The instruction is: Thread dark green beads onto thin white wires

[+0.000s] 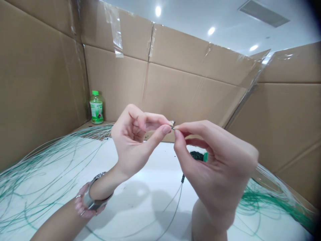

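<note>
My left hand [136,137] and my right hand [217,157] meet fingertip to fingertip above the white surface. Between them shows a thin, dark greenish wire end [173,128], pinched by thumb and index finger on both sides. Most of it is hidden by the fingertips, so its exact form is hard to make out. Below my right hand, a small black connector [183,178] with two thin wires coming from it is partly covered by the hand. Behind the right fingers lies a heap of small black pieces [197,155] beside something green.
Loose green and white wires [50,167] spread over the left side, and another green bundle [265,197] lies at the right. A green-capped bottle [96,107] stands in the back left corner. Cardboard walls [185,87] enclose the white work surface [140,214].
</note>
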Motion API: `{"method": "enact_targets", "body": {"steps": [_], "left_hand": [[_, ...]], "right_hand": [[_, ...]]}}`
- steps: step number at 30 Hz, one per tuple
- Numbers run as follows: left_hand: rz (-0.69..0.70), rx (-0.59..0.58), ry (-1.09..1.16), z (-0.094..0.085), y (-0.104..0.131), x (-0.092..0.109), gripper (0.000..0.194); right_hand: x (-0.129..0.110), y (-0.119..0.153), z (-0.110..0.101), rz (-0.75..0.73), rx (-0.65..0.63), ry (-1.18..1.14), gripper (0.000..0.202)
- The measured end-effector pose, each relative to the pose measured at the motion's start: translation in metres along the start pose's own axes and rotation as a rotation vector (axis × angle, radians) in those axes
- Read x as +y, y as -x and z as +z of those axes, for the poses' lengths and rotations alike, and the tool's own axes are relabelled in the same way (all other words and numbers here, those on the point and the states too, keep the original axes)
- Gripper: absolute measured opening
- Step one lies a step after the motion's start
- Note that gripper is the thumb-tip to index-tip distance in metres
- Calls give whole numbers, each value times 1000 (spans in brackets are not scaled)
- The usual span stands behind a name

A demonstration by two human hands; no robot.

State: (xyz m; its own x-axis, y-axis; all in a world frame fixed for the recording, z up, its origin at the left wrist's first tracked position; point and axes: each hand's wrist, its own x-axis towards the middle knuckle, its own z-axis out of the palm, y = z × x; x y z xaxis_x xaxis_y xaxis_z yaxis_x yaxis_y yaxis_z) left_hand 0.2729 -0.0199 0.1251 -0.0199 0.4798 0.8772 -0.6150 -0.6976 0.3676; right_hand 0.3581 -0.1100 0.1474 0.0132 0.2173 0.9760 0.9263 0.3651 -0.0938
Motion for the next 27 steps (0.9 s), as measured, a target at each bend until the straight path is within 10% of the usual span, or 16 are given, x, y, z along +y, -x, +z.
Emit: {"method": "enact_targets", "body": {"steps": [27], "left_hand": [[78,-43,29,-1,0,-6,33]], "right_hand": [[3,-1,0,4,-32,-14,12]]}}
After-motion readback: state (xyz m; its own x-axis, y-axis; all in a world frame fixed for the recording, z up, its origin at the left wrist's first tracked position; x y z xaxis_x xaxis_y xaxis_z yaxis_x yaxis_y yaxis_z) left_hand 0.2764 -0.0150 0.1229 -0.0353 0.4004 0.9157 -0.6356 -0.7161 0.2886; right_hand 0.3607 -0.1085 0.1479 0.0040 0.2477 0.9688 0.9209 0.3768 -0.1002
